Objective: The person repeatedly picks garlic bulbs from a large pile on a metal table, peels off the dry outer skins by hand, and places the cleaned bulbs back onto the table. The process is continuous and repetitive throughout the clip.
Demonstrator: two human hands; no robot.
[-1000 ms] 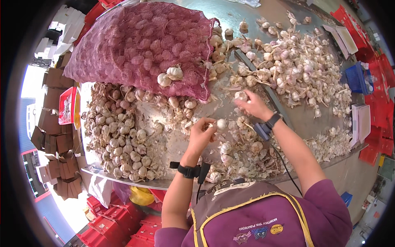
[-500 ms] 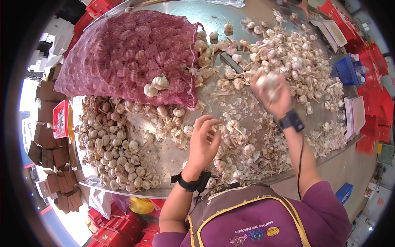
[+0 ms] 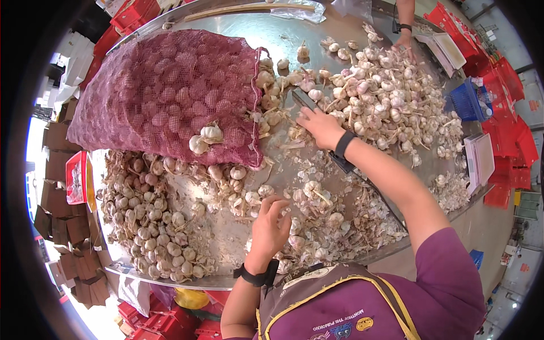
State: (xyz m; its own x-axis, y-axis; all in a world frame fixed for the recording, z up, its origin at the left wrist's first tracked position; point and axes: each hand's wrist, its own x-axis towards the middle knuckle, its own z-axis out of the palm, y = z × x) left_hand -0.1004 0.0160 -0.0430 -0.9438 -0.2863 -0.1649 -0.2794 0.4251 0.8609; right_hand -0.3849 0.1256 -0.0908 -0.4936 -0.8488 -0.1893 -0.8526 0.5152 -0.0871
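My right hand (image 3: 323, 129) reaches left over the table, its fingers apart beside a dark metal bar-shaped object (image 3: 304, 98) and some garlic bulbs (image 3: 296, 134). I see no bulb in it. Close to my body, my left hand (image 3: 271, 226) hovers with bent fingers and nothing clearly held; the inside of its palm is partly hidden. Loose garlic (image 3: 313, 189) and peeled skins (image 3: 362, 221) lie to its right. A heap of whitish garlic bulbs (image 3: 391, 96) spreads beyond my right hand.
A purple mesh sack full of garlic (image 3: 170, 96) lies at the far left, two bulbs on top. Below it sits another garlic pile (image 3: 153, 226). At the far right, another person's hand (image 3: 404, 42) touches the heap. A blue basket (image 3: 469, 101) and red crates (image 3: 513, 141) stand by the right edge.
My right hand has swung left from the heap toward the metal bar; the garlic it held no longer shows. My left hand shifts slightly. The other person's hand reaches further into view.
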